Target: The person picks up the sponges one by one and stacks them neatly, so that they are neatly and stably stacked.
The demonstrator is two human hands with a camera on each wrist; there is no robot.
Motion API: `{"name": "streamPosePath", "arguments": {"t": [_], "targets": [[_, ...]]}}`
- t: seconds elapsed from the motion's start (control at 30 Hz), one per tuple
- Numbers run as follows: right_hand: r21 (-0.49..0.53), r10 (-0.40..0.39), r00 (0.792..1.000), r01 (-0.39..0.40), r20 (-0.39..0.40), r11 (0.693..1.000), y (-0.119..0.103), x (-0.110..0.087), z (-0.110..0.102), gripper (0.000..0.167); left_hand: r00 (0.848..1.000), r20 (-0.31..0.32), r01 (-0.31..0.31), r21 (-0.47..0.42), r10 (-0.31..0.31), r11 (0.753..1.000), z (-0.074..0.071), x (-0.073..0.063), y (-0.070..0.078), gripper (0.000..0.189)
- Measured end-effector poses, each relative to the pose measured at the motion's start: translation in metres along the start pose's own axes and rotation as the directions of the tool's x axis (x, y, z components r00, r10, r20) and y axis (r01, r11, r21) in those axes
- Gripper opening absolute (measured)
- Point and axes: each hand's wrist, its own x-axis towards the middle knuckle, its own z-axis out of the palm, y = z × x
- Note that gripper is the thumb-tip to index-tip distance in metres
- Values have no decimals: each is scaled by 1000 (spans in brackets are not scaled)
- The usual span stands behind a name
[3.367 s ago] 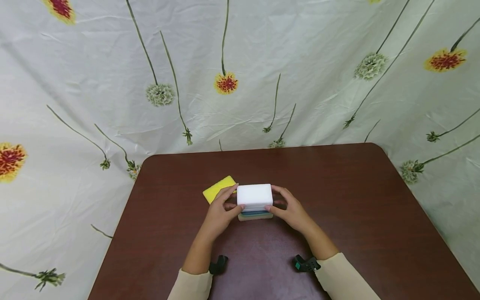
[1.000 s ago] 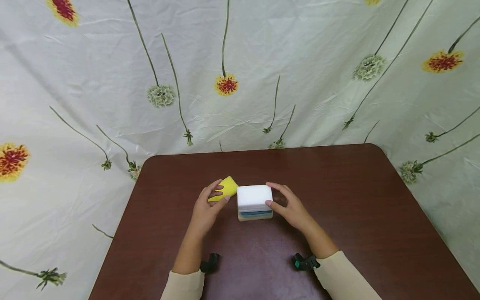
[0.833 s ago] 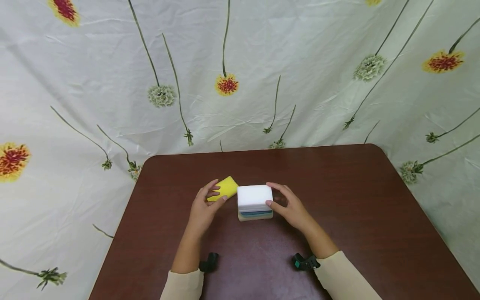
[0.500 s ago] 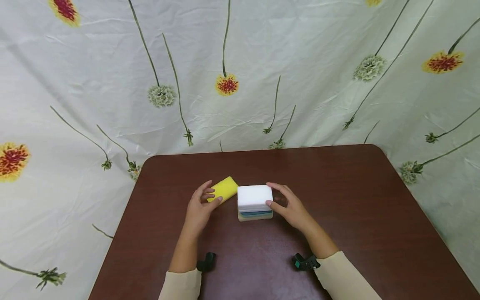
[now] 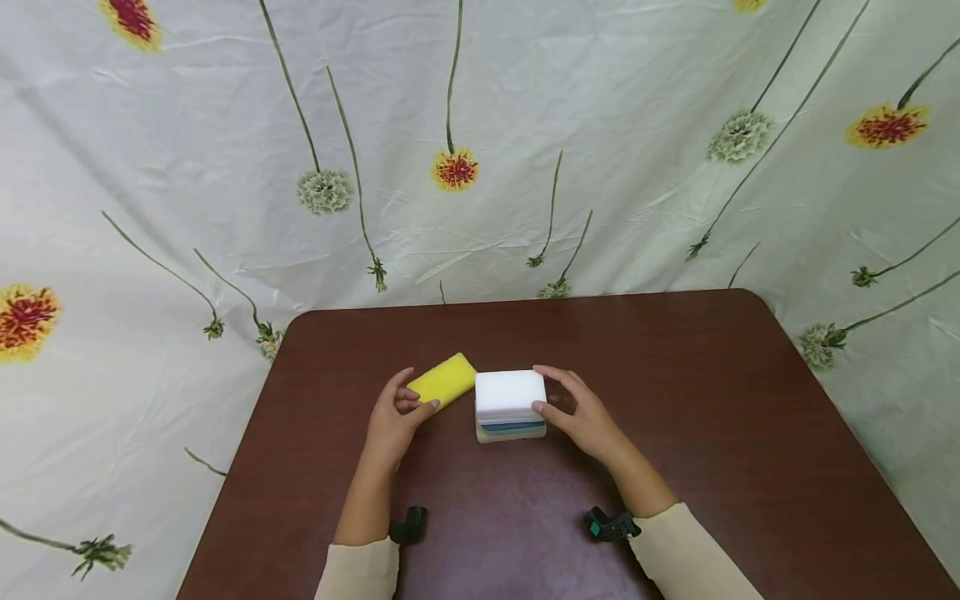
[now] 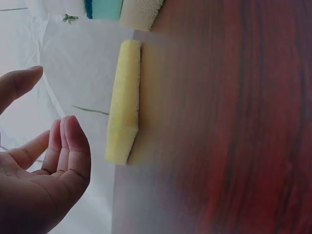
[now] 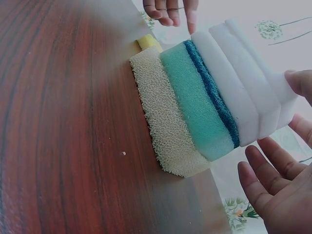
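A stack of sponges stands on the table. A coarse beige sponge (image 7: 165,112) is at the bottom, then a teal sponge (image 7: 195,97) with a dark blue scouring layer, then white sponges (image 7: 239,78) on top. My right hand (image 5: 581,417) holds the uppermost white sponge (image 5: 510,390) at its right end, thumb on the near side and fingers at the far side. Left of the stack, a yellow sponge (image 5: 444,381) lies flat on the table. My left hand (image 6: 44,161) hovers beside it with loosely bent fingers, a gap showing between hand and sponge in the left wrist view.
The dark brown table (image 5: 675,375) has rounded far corners. Behind it hangs a white cloth (image 5: 600,100) printed with flowers. Black wrist straps (image 5: 611,525) show near both beige sleeves (image 5: 360,571).
My left hand has let go of the white sponge and moved left over the yellow sponge to its left end, uncovering it. My right hand and the stack have stayed in place.
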Motion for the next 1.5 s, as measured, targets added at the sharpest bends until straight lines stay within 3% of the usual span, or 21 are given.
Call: {"name": "streamPosePath", "arguments": {"t": [0.37,0.83,1.13,1.5], "targets": [[18,4,1000,-4,0,1000,-1,-1,1,54,995,26,97,27,-98,995,-5,4,-9,82],[8,5,1000,-5,1,1000,-2,-2,1,54,982,55,178,58,-181,982,-6,11,-20,87],[10,24,1000,-24,8,1000,-3,-2,1,55,977,56,198,119,-206,973,-7,18,-21,91],[17,4,1000,-5,19,1000,-2,-1,1,54,986,64,141,134,-151,981,-6,26,-27,91]]}}
